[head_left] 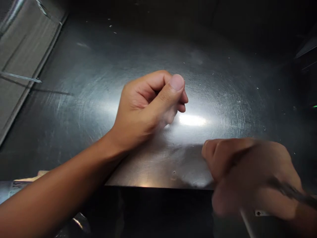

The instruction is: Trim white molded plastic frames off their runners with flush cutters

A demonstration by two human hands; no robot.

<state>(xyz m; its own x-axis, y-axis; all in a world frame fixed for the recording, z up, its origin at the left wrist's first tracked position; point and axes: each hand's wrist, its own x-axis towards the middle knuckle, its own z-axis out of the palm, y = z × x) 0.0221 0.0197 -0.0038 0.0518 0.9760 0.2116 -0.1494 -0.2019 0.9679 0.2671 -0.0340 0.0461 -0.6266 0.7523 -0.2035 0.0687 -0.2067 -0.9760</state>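
No readable writing or labels. L hand (148,105) curled in a loose fist, thumb on top, resting on scratched steel worktop (99,99). R hand (250,175) blurred at front edge; pale thin rod (247,221) below it, grip can't tell.

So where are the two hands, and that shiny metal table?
left hand (148,105), head view, on the back of the curled fist
right hand (247,175), head view, on the blurred knuckles
metal table (223,82), head view, on bare scratched surface
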